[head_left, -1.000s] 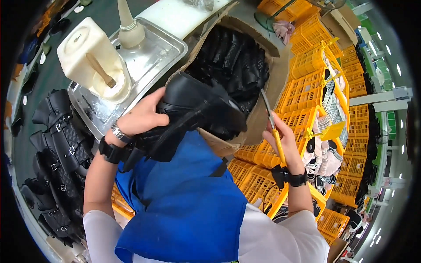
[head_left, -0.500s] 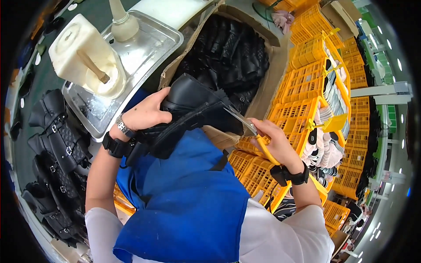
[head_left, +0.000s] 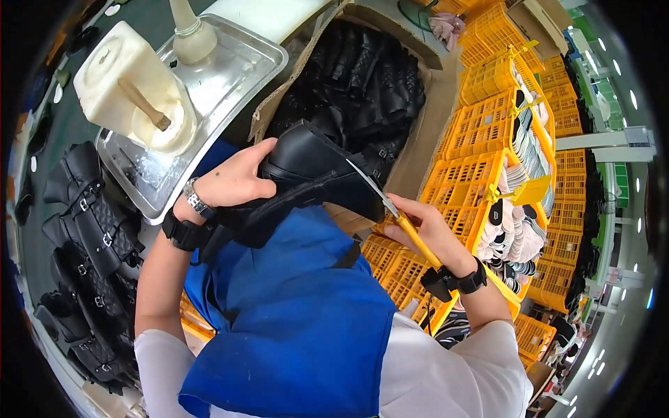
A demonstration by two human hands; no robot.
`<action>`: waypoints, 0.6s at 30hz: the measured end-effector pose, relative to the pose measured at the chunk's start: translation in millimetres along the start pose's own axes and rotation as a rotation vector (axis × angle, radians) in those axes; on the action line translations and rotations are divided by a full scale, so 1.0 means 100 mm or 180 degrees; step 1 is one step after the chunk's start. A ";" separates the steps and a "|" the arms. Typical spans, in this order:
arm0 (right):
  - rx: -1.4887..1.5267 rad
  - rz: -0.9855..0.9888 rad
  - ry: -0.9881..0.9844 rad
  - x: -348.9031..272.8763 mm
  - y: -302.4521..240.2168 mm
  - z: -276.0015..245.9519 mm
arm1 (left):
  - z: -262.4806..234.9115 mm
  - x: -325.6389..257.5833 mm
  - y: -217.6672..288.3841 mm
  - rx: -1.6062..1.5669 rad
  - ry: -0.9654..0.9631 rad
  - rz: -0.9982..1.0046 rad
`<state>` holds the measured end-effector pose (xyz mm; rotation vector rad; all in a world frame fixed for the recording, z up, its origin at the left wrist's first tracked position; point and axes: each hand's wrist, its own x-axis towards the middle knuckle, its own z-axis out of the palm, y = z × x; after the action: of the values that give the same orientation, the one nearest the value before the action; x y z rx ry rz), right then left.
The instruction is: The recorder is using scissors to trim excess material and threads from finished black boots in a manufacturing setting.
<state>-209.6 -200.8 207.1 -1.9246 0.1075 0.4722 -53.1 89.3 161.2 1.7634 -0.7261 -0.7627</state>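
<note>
1. Closest in, a blue apron [head_left: 293, 306], and just over its top edge sits the black boot upper [head_left: 306, 171], tilted, in front of the cardboard carton [head_left: 426, 150].
2. Scissors [head_left: 391, 205] at the upper's far right edge now! This calls, I'd judge, for leather held taut, blade tips shallow along the rim, and short, even bites clear of the seam.
3. Left hand [head_left: 237, 177]: thumb spread from the index finger, clamped on the upper's left side, the other fingers largely hidden. A firm hold, by the look of it, and well away from the blades.
4. Right hand [head_left: 432, 233]: fingers curled around the yellow handles. The blades look narrow together; whether they bite leather, I can't tell.
5. Beyond, the carton is heaped with black leather uppers [head_left: 369, 76]; to the left, a metal tray [head_left: 233, 76] carries a whitish plastic container [head_left: 115, 73].
6. Farther right, yellow crates [head_left: 477, 132] in stacks.
</note>
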 end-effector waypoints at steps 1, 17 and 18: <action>-0.0001 0.0001 -0.0004 -0.01 0.00 0.01 | 0.01 0.00 -0.04 0.0024 0.0059 0.0078; -0.0068 0.0044 -0.0043 0.04 0.03 0.00 | 0.07 0.07 0.03 0.0005 -0.0229 -0.0163; 0.0050 0.0067 -0.0027 0.03 0.04 0.01 | 0.07 0.08 -0.04 0.0088 -0.0192 -0.0093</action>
<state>-208.2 -200.7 202.0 -1.9075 0.1256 0.4920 -53.1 80.8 154.3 1.7857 -0.7559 -0.8322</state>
